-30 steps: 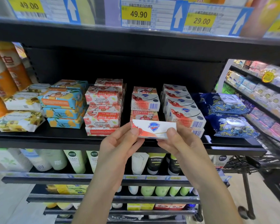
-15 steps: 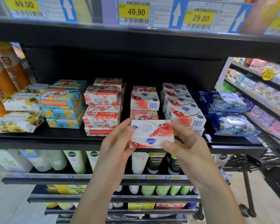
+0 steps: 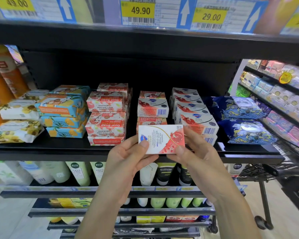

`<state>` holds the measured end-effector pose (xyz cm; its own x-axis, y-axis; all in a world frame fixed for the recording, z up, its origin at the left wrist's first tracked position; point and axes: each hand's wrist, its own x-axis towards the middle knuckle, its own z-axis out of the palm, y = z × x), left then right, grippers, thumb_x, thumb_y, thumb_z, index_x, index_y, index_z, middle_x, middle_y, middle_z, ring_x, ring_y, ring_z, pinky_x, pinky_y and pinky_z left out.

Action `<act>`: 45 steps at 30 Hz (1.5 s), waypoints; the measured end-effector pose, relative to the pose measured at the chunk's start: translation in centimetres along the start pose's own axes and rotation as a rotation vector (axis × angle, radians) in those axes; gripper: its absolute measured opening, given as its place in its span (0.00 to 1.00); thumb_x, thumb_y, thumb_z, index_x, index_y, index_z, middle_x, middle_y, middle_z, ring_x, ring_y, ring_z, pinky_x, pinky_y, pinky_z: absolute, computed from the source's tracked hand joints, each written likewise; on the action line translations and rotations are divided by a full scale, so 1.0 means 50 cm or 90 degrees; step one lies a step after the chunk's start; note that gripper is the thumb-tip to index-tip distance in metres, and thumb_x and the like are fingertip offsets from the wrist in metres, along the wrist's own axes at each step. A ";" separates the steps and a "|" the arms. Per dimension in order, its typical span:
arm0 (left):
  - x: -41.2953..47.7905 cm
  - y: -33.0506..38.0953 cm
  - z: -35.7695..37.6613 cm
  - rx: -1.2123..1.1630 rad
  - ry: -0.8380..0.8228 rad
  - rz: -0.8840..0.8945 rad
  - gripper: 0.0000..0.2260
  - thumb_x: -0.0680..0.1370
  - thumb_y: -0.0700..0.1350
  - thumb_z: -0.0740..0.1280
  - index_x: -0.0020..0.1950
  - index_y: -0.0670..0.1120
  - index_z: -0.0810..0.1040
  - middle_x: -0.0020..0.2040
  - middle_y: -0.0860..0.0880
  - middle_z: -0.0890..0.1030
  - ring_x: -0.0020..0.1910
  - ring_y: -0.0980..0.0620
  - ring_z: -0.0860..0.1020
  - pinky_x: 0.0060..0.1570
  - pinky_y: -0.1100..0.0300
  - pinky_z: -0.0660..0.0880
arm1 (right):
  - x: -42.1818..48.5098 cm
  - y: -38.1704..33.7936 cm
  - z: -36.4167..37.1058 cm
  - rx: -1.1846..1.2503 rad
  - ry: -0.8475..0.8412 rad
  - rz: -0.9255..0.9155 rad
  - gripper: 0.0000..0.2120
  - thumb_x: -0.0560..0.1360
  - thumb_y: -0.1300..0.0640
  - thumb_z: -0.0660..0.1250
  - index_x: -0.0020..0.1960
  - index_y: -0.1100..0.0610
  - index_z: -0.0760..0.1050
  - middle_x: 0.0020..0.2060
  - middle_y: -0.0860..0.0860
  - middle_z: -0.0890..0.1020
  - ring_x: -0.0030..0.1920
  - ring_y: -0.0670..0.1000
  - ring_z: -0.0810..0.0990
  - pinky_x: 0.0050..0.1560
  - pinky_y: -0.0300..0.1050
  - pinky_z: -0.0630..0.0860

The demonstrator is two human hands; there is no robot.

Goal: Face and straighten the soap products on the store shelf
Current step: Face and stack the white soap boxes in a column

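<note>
At centre frame, just in front of the shelf edge point(image 3: 59, 150), you hold one white and red soap box point(image 3: 160, 138) clear of the shelf, touching none of the stock. Your left hand point(image 3: 128, 161) pinches its lower left corner and your right hand point(image 3: 197, 156) its lower right. Both thumbs press on the printed face and the rest of each hand curls behind. That two-corner grip leaves the wide face open to your eyes. It looks chosen so you can read the box and spin it.

The blue logo sits at the left end and the small print runs sideways, so the box is not yet square for display.

Just right of centre stands a stepped stack of matching boxes point(image 3: 195, 118), logos up and barcodes at the front. That is probably where this one belongs, or else on the middle pile point(image 3: 153, 107) directly behind it, whose top box shows the same brand.

Left of centre, the goat soap boxes point(image 3: 107, 114) read upside down from where you stand, so they likely need turning. Further left, the blue and yellow wrapped bars point(image 3: 62, 107) lean unevenly.

Far right in the frame lie dark blue packs point(image 3: 245, 125), tidy enough.

For the next move, turn the box until the logo reads level. Then set it down flush with its neighbours without nudging the stepped stack.
</note>
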<state>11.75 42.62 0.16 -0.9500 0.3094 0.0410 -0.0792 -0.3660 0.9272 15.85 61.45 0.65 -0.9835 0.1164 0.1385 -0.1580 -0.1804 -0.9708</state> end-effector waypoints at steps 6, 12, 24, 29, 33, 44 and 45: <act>-0.004 0.000 -0.007 -0.010 -0.006 0.006 0.21 0.76 0.43 0.68 0.69 0.41 0.76 0.59 0.43 0.85 0.60 0.45 0.83 0.62 0.51 0.79 | -0.001 0.014 0.018 -0.009 0.056 0.025 0.24 0.71 0.46 0.71 0.63 0.56 0.80 0.56 0.53 0.86 0.57 0.55 0.85 0.51 0.45 0.82; 0.001 -0.003 -0.017 -0.029 -0.001 0.012 0.23 0.76 0.43 0.71 0.70 0.42 0.76 0.61 0.43 0.85 0.63 0.46 0.82 0.64 0.52 0.78 | 0.005 0.022 0.020 -0.003 0.069 0.006 0.20 0.72 0.52 0.73 0.62 0.57 0.81 0.55 0.55 0.87 0.58 0.55 0.85 0.59 0.49 0.81; -0.007 0.004 -0.012 -0.028 0.009 -0.005 0.23 0.78 0.56 0.67 0.63 0.40 0.80 0.59 0.42 0.85 0.61 0.45 0.83 0.64 0.50 0.78 | 0.001 0.032 0.000 -0.010 0.013 -0.071 0.25 0.72 0.62 0.72 0.69 0.60 0.76 0.62 0.54 0.84 0.65 0.56 0.81 0.64 0.46 0.78; -0.005 -0.001 -0.013 -0.032 0.012 0.010 0.18 0.79 0.50 0.67 0.62 0.39 0.81 0.59 0.42 0.85 0.62 0.45 0.82 0.64 0.49 0.78 | -0.004 0.025 -0.002 -0.017 -0.008 -0.034 0.35 0.68 0.46 0.81 0.71 0.55 0.75 0.65 0.52 0.82 0.66 0.55 0.80 0.64 0.51 0.77; -0.007 -0.003 -0.013 -0.006 0.000 0.028 0.17 0.81 0.47 0.69 0.67 0.40 0.79 0.61 0.44 0.84 0.64 0.47 0.81 0.66 0.51 0.76 | -0.006 0.023 -0.003 -0.021 0.012 0.037 0.48 0.59 0.31 0.80 0.71 0.54 0.74 0.62 0.55 0.84 0.61 0.56 0.83 0.65 0.54 0.77; -0.011 -0.013 -0.019 0.042 0.010 -0.009 0.27 0.73 0.49 0.73 0.72 0.51 0.75 0.63 0.47 0.83 0.65 0.50 0.80 0.69 0.47 0.72 | -0.009 0.026 0.001 0.020 0.055 0.062 0.38 0.64 0.39 0.81 0.66 0.60 0.78 0.59 0.56 0.85 0.60 0.56 0.84 0.67 0.56 0.76; -0.012 -0.012 -0.019 0.047 0.008 -0.014 0.28 0.73 0.52 0.74 0.73 0.52 0.75 0.64 0.48 0.83 0.66 0.50 0.80 0.70 0.46 0.71 | -0.010 0.027 -0.002 0.025 0.059 0.059 0.38 0.63 0.40 0.83 0.66 0.57 0.79 0.59 0.55 0.85 0.62 0.55 0.83 0.66 0.53 0.77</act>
<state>12.08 41.84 -0.79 -0.9520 0.3057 0.0169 -0.0776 -0.2943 0.9526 16.12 61.24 -0.75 -0.9819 0.1872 0.0281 -0.0721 -0.2328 -0.9698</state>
